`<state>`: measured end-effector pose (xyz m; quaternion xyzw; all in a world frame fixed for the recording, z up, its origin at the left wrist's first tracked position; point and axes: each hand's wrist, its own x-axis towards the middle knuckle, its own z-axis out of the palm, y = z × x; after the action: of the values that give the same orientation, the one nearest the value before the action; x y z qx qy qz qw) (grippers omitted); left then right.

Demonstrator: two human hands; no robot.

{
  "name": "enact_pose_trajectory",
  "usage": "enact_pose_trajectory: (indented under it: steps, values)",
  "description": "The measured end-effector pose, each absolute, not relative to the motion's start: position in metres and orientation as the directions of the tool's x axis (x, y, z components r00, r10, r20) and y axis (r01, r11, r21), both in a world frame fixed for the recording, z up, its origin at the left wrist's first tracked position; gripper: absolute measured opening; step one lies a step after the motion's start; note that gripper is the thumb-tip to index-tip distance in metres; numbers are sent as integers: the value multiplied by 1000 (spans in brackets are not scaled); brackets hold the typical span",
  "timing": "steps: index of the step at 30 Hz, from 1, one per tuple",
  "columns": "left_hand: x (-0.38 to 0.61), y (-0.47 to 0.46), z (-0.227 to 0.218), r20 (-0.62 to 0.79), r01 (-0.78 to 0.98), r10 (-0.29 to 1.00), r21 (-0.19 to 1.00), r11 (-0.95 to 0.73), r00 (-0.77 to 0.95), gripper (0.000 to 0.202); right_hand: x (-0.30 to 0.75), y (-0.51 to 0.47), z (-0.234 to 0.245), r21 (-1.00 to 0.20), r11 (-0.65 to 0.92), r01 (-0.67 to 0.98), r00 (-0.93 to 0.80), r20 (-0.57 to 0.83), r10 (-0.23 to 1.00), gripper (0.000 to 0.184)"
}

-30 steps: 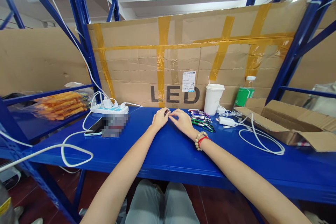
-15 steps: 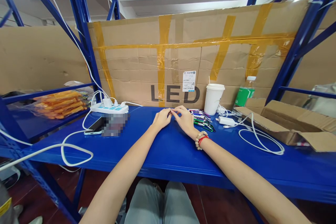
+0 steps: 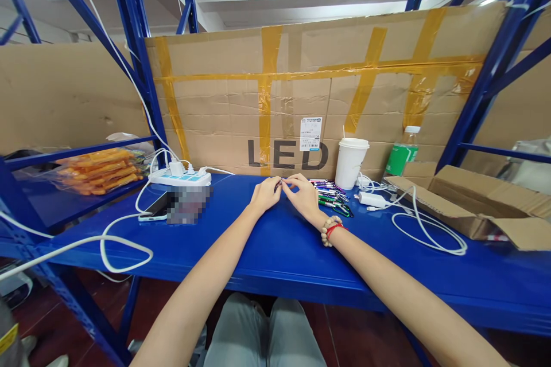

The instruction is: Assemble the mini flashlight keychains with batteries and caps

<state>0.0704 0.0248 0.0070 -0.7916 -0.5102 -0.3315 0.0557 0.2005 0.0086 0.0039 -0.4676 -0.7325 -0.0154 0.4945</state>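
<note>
Near the middle of the blue shelf top point(image 3: 206, 252), my left hand point(image 3: 266, 196) and my right hand point(image 3: 303, 198) meet at the fingertips. The left fingers are curled round something small and dark, mostly hidden by the hand. My right thumb and forefinger pinch at the same spot, leaving a gap behind the tips. What they hold is too small to name. A beaded bracelet point(image 3: 328, 231) and a red cord circle my right wrist. Just right of that hand lies a pile of slim pens point(image 3: 329, 189) in purple, silver and green.
A lidded white cup point(image 3: 350, 163), a green-labelled bottle point(image 3: 402, 152), white cables point(image 3: 430, 232) and an open cardboard box point(image 3: 482, 200) stand right. Left are a power strip point(image 3: 183, 177), a phone point(image 3: 157, 206) and loose cable. A cardboard sheet point(image 3: 215, 114) walls the back.
Both hands stay in place at the fingertips. The fingers shift slightly, and a little more of the small dark thing shows by the left hand.
</note>
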Motion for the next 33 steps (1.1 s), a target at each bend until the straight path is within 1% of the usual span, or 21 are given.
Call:
enact_pose_trajectory:
  steps: [5,8,11,16,26,29,33]
  values:
    - [70,26,6,593,860,781,282,-426,193,18,204,12,3,-436,489,756,-32,721,693,26]
    - [69,27,6,589,867,791,295,-403,167,19,208,15,2,-393,438,808,-96,646,757,24]
    - [69,27,6,581,869,796,293,-399,170,18,211,17,0,-358,421,833,-169,560,811,21]
    - [68,27,6,574,867,796,280,-412,193,18,211,18,-1,-359,430,828,-220,497,839,14]
    - [69,28,5,545,866,805,257,-428,236,18,213,30,-8,-401,482,779,-264,487,832,20]
    - [69,27,5,527,871,814,251,-423,244,19,215,35,-9,-390,504,770,-286,496,820,22]
    - [69,28,3,506,875,827,251,-415,247,20,216,37,-9,-355,537,765,-334,494,803,19]
